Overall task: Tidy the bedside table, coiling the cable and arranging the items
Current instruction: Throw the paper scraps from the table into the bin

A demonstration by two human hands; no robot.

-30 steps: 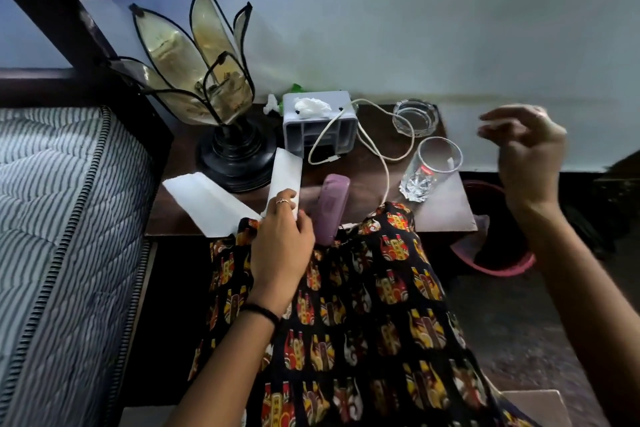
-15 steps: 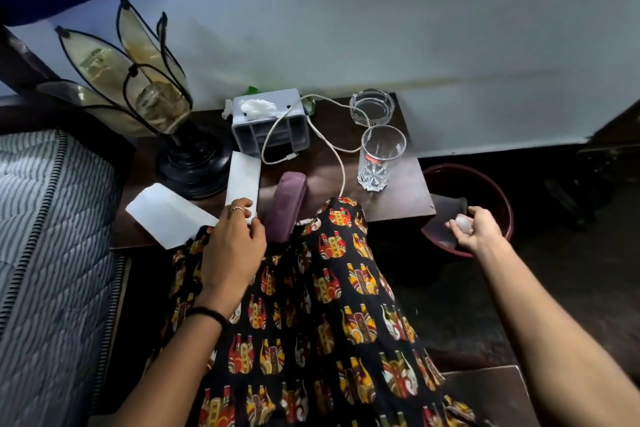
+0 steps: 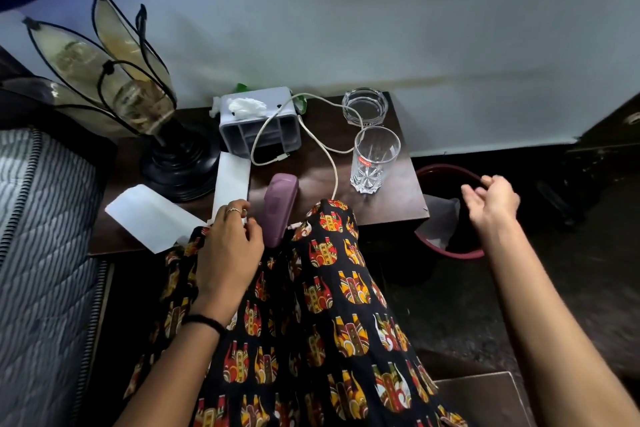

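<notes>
A dark wooden bedside table holds a white cable that loops loose from a grey organiser box toward the front edge. A tall drinking glass stands at the right with a glass ashtray behind it. A purple case lies at the front beside two white envelopes. My left hand rests with its fingertips on the near end of the upright envelope. My right hand hovers empty, fingers spread, over a maroon bin right of the table.
A petal-shaped glass lamp on a black base stands at the table's left. A striped mattress lies along the left. Crumpled tissue sits on the organiser. My patterned clothing covers the table's front edge. A pale wall runs behind.
My right hand swung from beside the table down to the bin holding a small white wad, and now it is open and empty above the bin. My left hand stayed on the envelope.
</notes>
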